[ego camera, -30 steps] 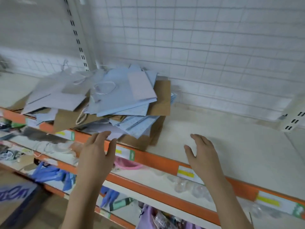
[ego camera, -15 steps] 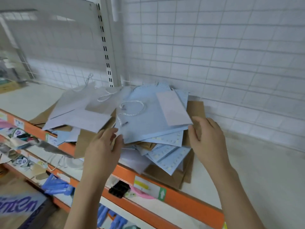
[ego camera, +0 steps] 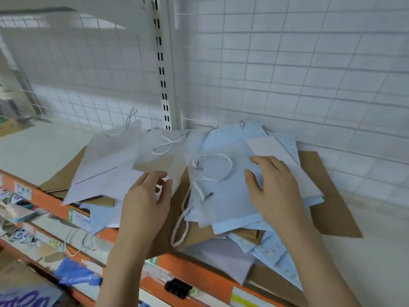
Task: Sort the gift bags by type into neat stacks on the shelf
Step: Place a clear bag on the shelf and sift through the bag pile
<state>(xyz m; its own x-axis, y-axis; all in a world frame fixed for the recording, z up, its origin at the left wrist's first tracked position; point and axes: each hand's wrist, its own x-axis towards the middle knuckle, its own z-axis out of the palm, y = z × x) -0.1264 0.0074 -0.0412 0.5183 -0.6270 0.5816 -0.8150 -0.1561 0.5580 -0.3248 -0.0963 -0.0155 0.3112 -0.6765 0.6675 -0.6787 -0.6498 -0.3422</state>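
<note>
A loose heap of gift bags point(ego camera: 199, 185) lies on the shelf point(ego camera: 376, 251), pushed up against the white wire grid point(ego camera: 287, 74) at the back and spilling over the orange front edge point(ego camera: 194, 273). Pale blue bags point(ego camera: 223, 202) sit on top in the middle, white bags point(ego camera: 110, 165) fan out to the left, and brown kraft bags point(ego camera: 332, 209) show underneath and to the right. A small pale pink bag point(ego camera: 272, 151) rests on the blue ones near the back. White cord handles point(ego camera: 212, 171) curl across the top blue bag.

The right hand point(ego camera: 272, 191) lies flat on the blue bags, fingers spread and nearly straight, its grip open and pressing down rather than closed on anything. The left hand point(ego camera: 146, 207) is at the near edge of the white bags, fingers loosely bent with the thumb apart; whether its grip has caught a bag edge I cannot tell.

Below, lower shelves hold blurred goods, among them something blue point(ego camera: 73, 273).
</note>
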